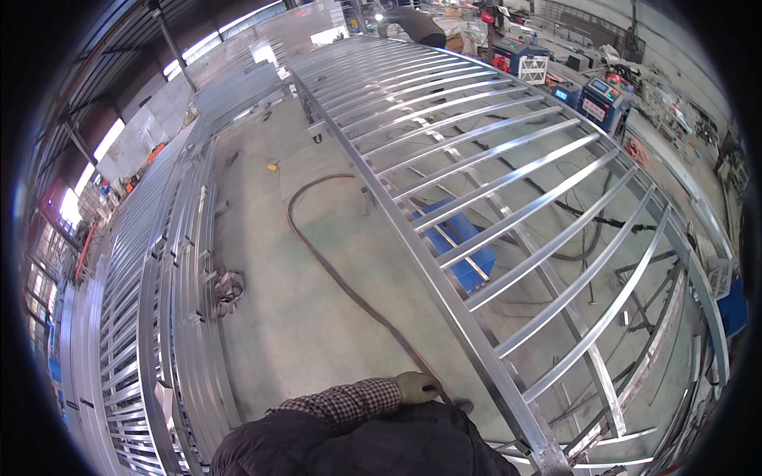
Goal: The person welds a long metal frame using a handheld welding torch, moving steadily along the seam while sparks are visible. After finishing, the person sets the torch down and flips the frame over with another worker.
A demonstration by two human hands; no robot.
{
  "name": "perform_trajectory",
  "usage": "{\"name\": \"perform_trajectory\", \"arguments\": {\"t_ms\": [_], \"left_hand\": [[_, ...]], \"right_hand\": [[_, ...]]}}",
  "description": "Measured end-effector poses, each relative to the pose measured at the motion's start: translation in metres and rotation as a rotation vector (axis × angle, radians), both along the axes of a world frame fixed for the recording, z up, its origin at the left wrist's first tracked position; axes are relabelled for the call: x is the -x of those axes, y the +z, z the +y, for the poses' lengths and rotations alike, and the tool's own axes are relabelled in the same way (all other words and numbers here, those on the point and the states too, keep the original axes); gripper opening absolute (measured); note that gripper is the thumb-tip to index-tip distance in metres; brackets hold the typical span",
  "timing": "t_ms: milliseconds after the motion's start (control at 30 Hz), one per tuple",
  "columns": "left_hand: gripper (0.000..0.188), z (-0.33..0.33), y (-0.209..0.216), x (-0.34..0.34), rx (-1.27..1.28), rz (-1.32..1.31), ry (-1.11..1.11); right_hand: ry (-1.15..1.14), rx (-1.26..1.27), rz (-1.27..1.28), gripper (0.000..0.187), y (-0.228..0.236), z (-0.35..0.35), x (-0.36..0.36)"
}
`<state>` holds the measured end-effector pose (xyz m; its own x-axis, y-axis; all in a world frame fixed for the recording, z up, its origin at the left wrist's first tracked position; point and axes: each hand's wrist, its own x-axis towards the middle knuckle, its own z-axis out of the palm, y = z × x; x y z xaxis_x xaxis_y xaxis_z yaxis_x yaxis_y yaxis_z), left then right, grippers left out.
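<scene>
My left hand (418,387), in an olive-coloured work glove, lies across the front of my dark jacket (357,440). A checked sleeve (361,398) leads to it from the left. Its fingers look curled, and what they hold, if anything, is hidden. Close beside the glove passes a long dark hose with a reddish edge (349,291), which curves over the floor. Right of the hand stands a long silvery metal frame (452,305) with many parallel crossbars. My right hand is out of view.
Stacked metal frames and rails (163,317) line the left side. A crumpled cloth (228,289) lies beside them. Under the large frame is a blue object (456,242), with cables around it. Blue machines (601,103) stand beyond its far right side; a bent-over person (417,25) is at the far end.
</scene>
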<state>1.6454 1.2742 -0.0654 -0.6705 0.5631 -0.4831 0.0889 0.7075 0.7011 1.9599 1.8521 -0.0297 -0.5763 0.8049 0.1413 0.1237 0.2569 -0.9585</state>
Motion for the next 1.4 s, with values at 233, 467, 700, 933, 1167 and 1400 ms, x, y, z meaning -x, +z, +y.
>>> {"name": "perform_trajectory", "arguments": {"t_ms": [233,467,700,933,1167,1400], "left_hand": [[0.049,-0.121,-0.036,-0.005,0.079,-0.04,0.2],[0.045,-0.254,-0.085,-0.052,0.211,-0.128,0.54],[0.048,-0.328,-0.115,-0.145,0.193,-0.358,0.938],[0.05,-0.343,-0.171,-0.247,0.11,-0.535,1.286],[0.054,-0.367,-0.219,-0.276,0.036,-0.557,1.225],[0.048,-0.482,-0.174,-0.216,-0.039,-0.522,1.64]], "right_hand": [[-0.706,-0.059,-0.516,0.088,0.092,-0.141,0.079],[-0.26,-0.186,-0.237,0.073,0.065,-0.173,0.209],[0.412,-0.13,-0.058,0.061,0.033,-0.249,0.401],[0.763,-0.039,-0.122,0.056,0.079,-0.47,0.519],[1.114,0.209,-0.181,0.042,0.045,-0.633,0.575],[1.348,0.105,-0.649,0.045,-0.053,-0.788,0.608]]}}
